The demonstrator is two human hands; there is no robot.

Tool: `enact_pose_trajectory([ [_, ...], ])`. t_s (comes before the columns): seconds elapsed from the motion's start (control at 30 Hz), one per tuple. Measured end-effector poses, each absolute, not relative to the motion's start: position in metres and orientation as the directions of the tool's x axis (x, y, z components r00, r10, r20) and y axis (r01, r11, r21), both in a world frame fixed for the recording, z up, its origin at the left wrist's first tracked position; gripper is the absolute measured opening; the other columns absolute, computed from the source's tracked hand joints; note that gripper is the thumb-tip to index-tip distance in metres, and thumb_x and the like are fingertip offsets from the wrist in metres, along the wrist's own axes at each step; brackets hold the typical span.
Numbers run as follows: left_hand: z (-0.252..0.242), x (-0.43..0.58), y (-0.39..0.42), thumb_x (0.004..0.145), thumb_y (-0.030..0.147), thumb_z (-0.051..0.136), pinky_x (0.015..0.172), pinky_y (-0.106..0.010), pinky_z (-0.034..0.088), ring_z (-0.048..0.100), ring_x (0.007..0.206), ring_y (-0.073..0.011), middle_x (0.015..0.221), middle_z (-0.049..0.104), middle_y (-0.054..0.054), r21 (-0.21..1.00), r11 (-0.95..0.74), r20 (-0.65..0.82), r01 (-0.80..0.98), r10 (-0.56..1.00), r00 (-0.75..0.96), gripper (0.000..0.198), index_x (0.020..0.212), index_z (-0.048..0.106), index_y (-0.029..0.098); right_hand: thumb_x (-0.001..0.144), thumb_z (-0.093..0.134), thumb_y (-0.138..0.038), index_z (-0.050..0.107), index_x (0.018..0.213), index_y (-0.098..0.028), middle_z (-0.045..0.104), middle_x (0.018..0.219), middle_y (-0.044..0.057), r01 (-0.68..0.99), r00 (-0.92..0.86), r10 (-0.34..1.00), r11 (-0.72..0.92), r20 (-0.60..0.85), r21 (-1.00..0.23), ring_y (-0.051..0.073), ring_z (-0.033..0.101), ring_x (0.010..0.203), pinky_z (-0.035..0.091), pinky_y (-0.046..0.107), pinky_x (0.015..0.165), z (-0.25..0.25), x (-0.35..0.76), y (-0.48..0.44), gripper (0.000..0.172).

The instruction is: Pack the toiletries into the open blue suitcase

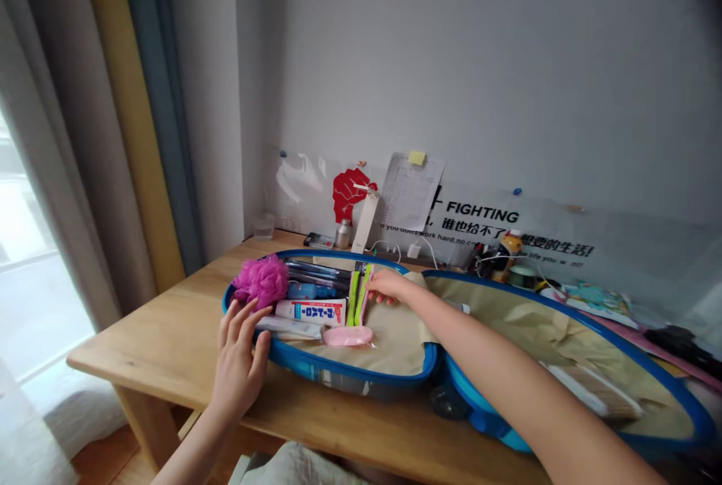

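Observation:
An open blue-rimmed suitcase (389,357) with a beige lining lies on the wooden table. My right hand (389,286) reaches into its left half, its fingers closed on the edge of a slim green and pink packet (354,297). My left hand (242,346) rests at the near left rim, its fingers apart and holding nothing. Beside its fingertips lie a magenta bath puff (262,280) and a white tube-like item (293,327). A toothpaste box (313,312), a blue item (307,290), dark packaged items (319,273) and a pink oval case (348,336) lie between the hands.
The suitcase's right half holds a brown and white bundle (598,391). Along the wall stand a small silver bottle (343,234), a clear cup (263,227) and an orange-labelled bottle (506,254). Curtains (135,109) hang at the left.

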State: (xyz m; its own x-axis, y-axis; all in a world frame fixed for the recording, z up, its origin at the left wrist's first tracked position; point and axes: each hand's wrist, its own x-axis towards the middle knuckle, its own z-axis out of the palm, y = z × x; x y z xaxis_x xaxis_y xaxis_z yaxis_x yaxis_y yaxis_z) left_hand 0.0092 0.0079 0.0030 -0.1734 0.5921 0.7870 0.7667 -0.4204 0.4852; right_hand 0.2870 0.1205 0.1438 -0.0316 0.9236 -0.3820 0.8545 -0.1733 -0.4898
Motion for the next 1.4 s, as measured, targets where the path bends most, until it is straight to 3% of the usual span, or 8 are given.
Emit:
enact_pose_trajectory([
  [0.4, 0.003, 0.009, 0.007, 0.1, 0.033, 0.039, 0.122, -0.055, 0.026, 0.029, 0.148, -0.0297, 0.139, 0.054, -0.01, 0.458, -0.424, 0.798, 0.781, 0.583, -0.152, 0.032, 0.125, 0.057, 0.024, 0.096, 0.058, -0.042, 0.064, 0.113, -0.018, 0.066, 0.113, 0.006, 0.955, 0.005, 0.951, -0.096, -0.309, -0.281, 0.016, 0.065, 0.095, 0.057, 0.035, 0.084, 0.133, 0.282, 0.12, 0.03],
  [0.57, 0.004, 0.008, 0.008, 0.1, 0.034, 0.039, 0.122, -0.055, 0.026, 0.029, 0.148, -0.0301, 0.138, 0.054, -0.011, 0.458, -0.421, 0.797, 0.783, 0.584, -0.152, 0.033, 0.125, 0.058, 0.023, 0.096, 0.056, -0.045, 0.064, 0.108, -0.015, 0.068, 0.102, 0.004, 0.966, -0.049, 0.989, 0.012, -0.14, -0.257, 0.014, 0.065, 0.085, 0.056, 0.033, 0.078, 0.163, 0.311, 0.113, 0.033],
  [0.73, 0.003, 0.008, 0.008, 0.1, 0.034, 0.039, 0.122, -0.055, 0.025, 0.029, 0.147, -0.0303, 0.138, 0.055, -0.011, 0.469, -0.416, 0.789, 0.779, 0.594, -0.157, 0.035, 0.126, 0.059, 0.023, 0.094, 0.053, -0.033, 0.069, 0.098, -0.02, 0.073, 0.099, 0.006, 0.979, -0.134, 0.99, 0.14, 0.047, -0.149, 0.015, 0.063, 0.085, 0.045, 0.026, 0.071, 0.194, 0.374, 0.077, 0.021],
  [0.9, 0.002, 0.007, 0.008, 0.1, 0.035, 0.039, 0.122, -0.055, 0.025, 0.031, 0.146, -0.0304, 0.137, 0.055, -0.011, 0.464, -0.42, 0.793, 0.78, 0.59, -0.153, 0.035, 0.126, 0.059, 0.024, 0.082, 0.059, -0.02, 0.072, 0.083, -0.022, 0.076, 0.09, 0.003, 0.978, -0.207, 0.972, 0.205, -0.11, -0.024, 0.018, 0.068, 0.081, 0.043, 0.025, 0.07, 0.183, 0.432, 0.03, 0.014],
  [1.0, 0.001, 0.006, 0.008, 0.1, 0.034, 0.039, 0.122, -0.056, 0.025, 0.031, 0.146, -0.0311, 0.137, 0.055, -0.011, 0.446, -0.423, 0.801, 0.789, 0.581, -0.141, 0.035, 0.126, 0.058, 0.023, 0.076, 0.061, -0.016, 0.074, 0.086, -0.022, 0.076, 0.095, 0.005, 0.981, -0.175, 0.967, 0.188, -0.185, 0.056, 0.022, 0.07, 0.087, 0.046, 0.027, 0.072, 0.164, 0.451, 0.01, 0.017],
  [1.17, 0.002, 0.006, 0.01, 0.101, 0.033, 0.038, 0.122, -0.055, 0.025, 0.029, 0.147, -0.0305, 0.137, 0.054, -0.012, 0.415, -0.429, 0.817, 0.802, 0.564, -0.121, 0.034, 0.127, 0.057, 0.023, 0.079, 0.058, -0.018, 0.073, 0.099, -0.02, 0.074, 0.109, 0.011, 0.974, -0.119, 0.977, 0.15, -0.179, 0.167, 0.029, 0.07, 0.1, 0.047, 0.033, 0.077, 0.148, 0.466, -0.006, 0.025],
  [1.4, 0.003, 0.007, 0.009, 0.101, 0.032, 0.037, 0.121, -0.055, 0.027, 0.031, 0.146, -0.0309, 0.136, 0.054, -0.012, 0.408, -0.432, 0.819, 0.804, 0.562, -0.114, 0.033, 0.126, 0.057, 0.022, 0.08, 0.059, -0.02, 0.069, 0.091, -0.019, 0.073, 0.1, 0.013, 0.963, -0.099, 0.982, 0.135, -0.16, 0.235, 0.03, 0.071, 0.091, 0.045, 0.032, 0.071, 0.143, 0.471, -0.009, 0.016],
])
